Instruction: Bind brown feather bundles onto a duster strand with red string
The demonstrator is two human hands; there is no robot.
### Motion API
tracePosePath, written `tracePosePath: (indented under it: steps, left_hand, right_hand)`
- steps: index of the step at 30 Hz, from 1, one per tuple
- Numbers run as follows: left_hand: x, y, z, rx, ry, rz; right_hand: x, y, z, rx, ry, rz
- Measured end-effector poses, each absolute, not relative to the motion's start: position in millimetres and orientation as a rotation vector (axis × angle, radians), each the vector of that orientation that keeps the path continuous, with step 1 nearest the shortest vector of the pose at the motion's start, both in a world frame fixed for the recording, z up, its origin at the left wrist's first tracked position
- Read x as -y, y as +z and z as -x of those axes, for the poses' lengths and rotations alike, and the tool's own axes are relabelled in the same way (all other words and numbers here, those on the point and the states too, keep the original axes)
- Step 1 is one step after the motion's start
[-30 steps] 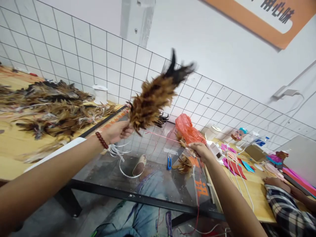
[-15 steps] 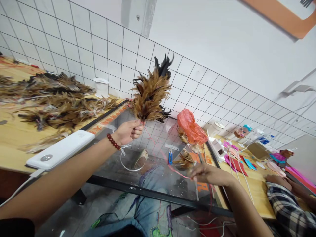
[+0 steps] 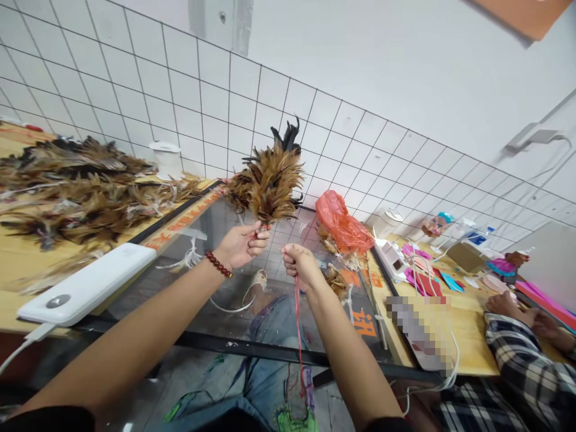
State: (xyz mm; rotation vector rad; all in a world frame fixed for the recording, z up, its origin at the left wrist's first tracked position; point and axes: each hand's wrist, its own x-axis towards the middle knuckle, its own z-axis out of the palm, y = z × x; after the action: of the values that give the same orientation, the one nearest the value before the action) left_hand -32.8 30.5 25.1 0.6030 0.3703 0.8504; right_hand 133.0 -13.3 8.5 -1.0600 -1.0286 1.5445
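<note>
My left hand (image 3: 243, 245), with a dark red bead bracelet on the wrist, pinches the base of an upright bundle of brown and black feathers (image 3: 270, 180) above a glass table top (image 3: 216, 300). My right hand (image 3: 299, 266) is closed just to the right of it, gripping a thin red string (image 3: 299, 336) that hangs down past my forearm toward my lap. The two hands are a few centimetres apart.
Piles of loose brown feathers (image 3: 81, 192) cover the wooden table at the left, beside a white power bank (image 3: 87, 288). An orange plastic bag (image 3: 342, 225), coloured papers (image 3: 427, 282) and cables lie at the right. Another person's plaid sleeve (image 3: 522, 354) rests at the far right.
My right hand came up from the table's right side to just beside my left hand, bringing the red string. The feather bundle lowered and steadied upright.
</note>
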Motion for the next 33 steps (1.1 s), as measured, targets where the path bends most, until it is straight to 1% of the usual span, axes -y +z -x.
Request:
tracePosePath:
  steps: [2,4,8,9,12,14,16,19,22,23,26,28,30,31,33]
  left_hand:
    - [-34.6,15.7,33.4,-0.489,0.908,-0.624]
    - [-38.6,5.6,35.4,-0.589,0.971,-0.651]
    - [-42.1,-7.0,43.1,-0.615,1.017,-0.654]
    - [-41.5,-7.5,44.7,-0.605,1.023,-0.642]
    - [-38.1,-5.3,45.6,-0.549,1.027,-0.586]
    - [-36.6,-3.4,43.8,-0.506,1.025,-0.555]
    - [-36.4,-3.0,42.1,-0.479,1.032,-0.543]
    - [-37.8,-5.1,42.3,-0.461,1.047,-0.551]
    - [-39.5,-7.7,46.1,-0.472,1.056,-0.569]
    - [-40.1,-8.4,47.6,-0.477,1.067,-0.575]
    - [-42.5,-10.3,50.9,-0.482,1.128,-0.585]
    - [-44.1,-11.6,52.0,-0.482,1.152,-0.58]
    - [-45.4,-12.9,52.7,-0.476,1.16,-0.57]
    - [-45.9,-13.5,53.0,-0.474,1.162,-0.564]
    - [-46.7,-14.8,53.6,-0.468,1.167,-0.555]
  right_hand:
    - [15.1,2.0,-137.0,1.009,1.5,1.118]
    - [21.6,-4.5,-141.9,1.149,1.405,1.193]
    - [49.3,-11.3,-182.4,1.491,0.951,1.292]
    - [58.1,-10.8,-201.9,1.482,0.839,1.333]
    - [82.1,-5.0,-265.0,1.424,0.643,1.571]
    - [90.9,-0.2,-288.5,1.421,0.53,1.742]
    - [90.8,2.7,-283.8,1.551,0.448,1.852]
    - [73.8,0.4,-237.6,1.859,0.283,2.028]
    - [47.1,-5.2,-193.8,2.036,0.072,2.266]
    - [38.7,-6.5,-186.5,2.078,0.067,2.32]
    - [18.5,-8.5,-183.5,2.178,0.198,2.401]
    - [10.1,-10.1,-186.4,2.201,0.164,2.372]
    - [5.1,-13.5,-185.1,2.156,0.071,2.261]
    - [3.6,-15.9,-182.4,2.121,0.087,2.174]
    - [2.6,-20.7,-173.9,2.024,0.297,1.961]
